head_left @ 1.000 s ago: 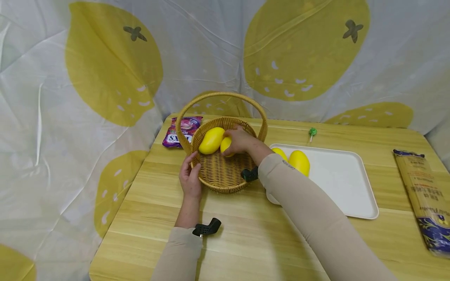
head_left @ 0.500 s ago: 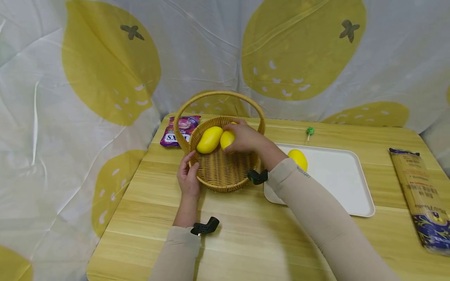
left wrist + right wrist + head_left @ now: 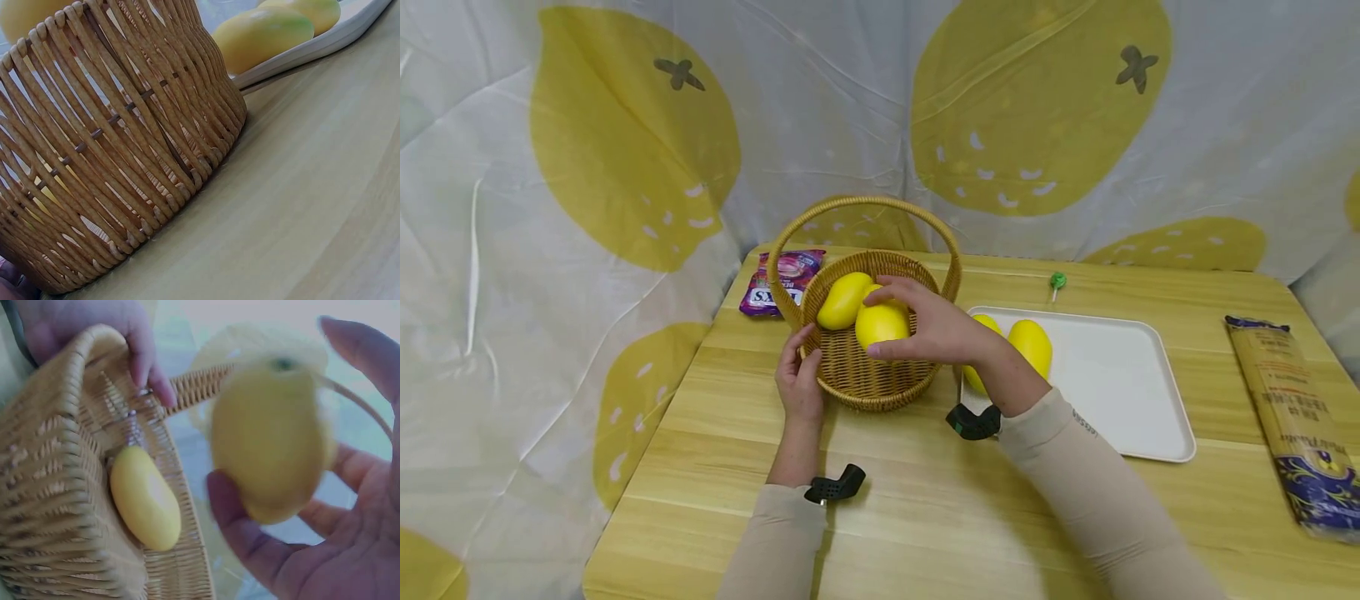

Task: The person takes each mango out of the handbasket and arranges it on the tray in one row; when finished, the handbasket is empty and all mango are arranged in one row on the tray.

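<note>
In the head view my right hand (image 3: 936, 329) holds a yellow mango (image 3: 880, 325) above the wicker basket (image 3: 880, 398). The right wrist view shows this mango (image 3: 269, 444) between thumb and fingers, its dark stem end facing up. A second mango (image 3: 844, 302) lies in the basket at the far left. My left hand (image 3: 801, 383) grips the basket's near-left rim, thumb on the inner side. In the left wrist view the basket's woven side (image 3: 125, 119) fills much of the picture, and little of the hand shows.
Right of the basket, a white tray (image 3: 1120, 392) bears two mangoes (image 3: 1032, 346), one partly behind my right arm. A green lollipop (image 3: 1057, 282) lies behind the tray. A purple packet (image 3: 790, 275) is behind the basket's left; a pasta bag (image 3: 1296, 425) lies far right.
My right hand has lifted the mango from the basket's far side and brought it up and nearer to me. The left hand stays on the rim.
</note>
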A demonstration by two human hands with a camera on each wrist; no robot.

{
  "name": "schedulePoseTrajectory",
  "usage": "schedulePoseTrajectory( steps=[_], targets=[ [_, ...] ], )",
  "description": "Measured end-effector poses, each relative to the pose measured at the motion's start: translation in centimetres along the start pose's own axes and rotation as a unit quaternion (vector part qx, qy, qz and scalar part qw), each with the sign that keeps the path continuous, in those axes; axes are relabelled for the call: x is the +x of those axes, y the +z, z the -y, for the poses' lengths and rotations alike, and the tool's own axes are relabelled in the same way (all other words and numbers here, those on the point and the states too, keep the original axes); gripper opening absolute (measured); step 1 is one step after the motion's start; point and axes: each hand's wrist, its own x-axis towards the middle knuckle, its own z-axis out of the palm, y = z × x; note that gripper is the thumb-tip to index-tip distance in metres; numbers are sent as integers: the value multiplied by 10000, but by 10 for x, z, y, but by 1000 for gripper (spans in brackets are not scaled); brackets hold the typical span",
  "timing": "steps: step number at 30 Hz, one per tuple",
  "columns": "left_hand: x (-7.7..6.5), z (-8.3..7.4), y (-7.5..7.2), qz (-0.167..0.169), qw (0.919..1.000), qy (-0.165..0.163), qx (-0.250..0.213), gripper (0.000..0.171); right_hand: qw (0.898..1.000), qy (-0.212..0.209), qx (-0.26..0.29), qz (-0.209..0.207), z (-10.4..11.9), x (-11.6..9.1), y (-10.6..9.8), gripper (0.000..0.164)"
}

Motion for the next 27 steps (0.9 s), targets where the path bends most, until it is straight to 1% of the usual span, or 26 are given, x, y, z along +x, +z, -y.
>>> schedulePoseTrajectory(
  steps=[3, 5, 7, 9, 14, 16, 19, 23, 25, 27],
  targets=[
    [0, 0, 0, 17, 10000, 13, -29, 37, 9988, -180, 385, -234, -2, -9, 4, 45],
    [0, 0, 0, 29, 10000, 16, -37, 38, 9972, -283, 616, -321, -3, -16, 6, 35],
    [-1, 0, 0, 27, 10000, 17, -28, 38, 9954, -333, 815, -372, -4, -23, 7, 33],
    [-1, 1, 0, 20, 10000, 26, -19, 38, 9948, -251, 900, -397, -5, -30, 8, 40],
    [-2, 0, 0, 10, 10000, 4, -15, 37, 9937, 275, 1008, -414, -6, -51, 5, 75],
    [-2, -1, 0, -8, 10000, -37, -5, 37, 9915, 405, 1199, -303, -9, -59, 3, 82],
    [-2, -1, 0, -30, 9999, -101, -18, 37, 9878, 422, 1498, -56, -15, -70, -1, 84],
    [-2, 0, 0, -38, 9999, -135, -83, 37, 9874, 361, 1477, 442, -28, -86, -5, 73],
    [-1, 1, 1, -42, 9998, -137, -147, 37, 9878, 329, 1323, 751, -34, -94, -8, 66],
    [-1, 1, 1, -38, 9998, -137, -172, 37, 9869, 303, 1252, 971, -41, -101, -10, 61]
  ],
)
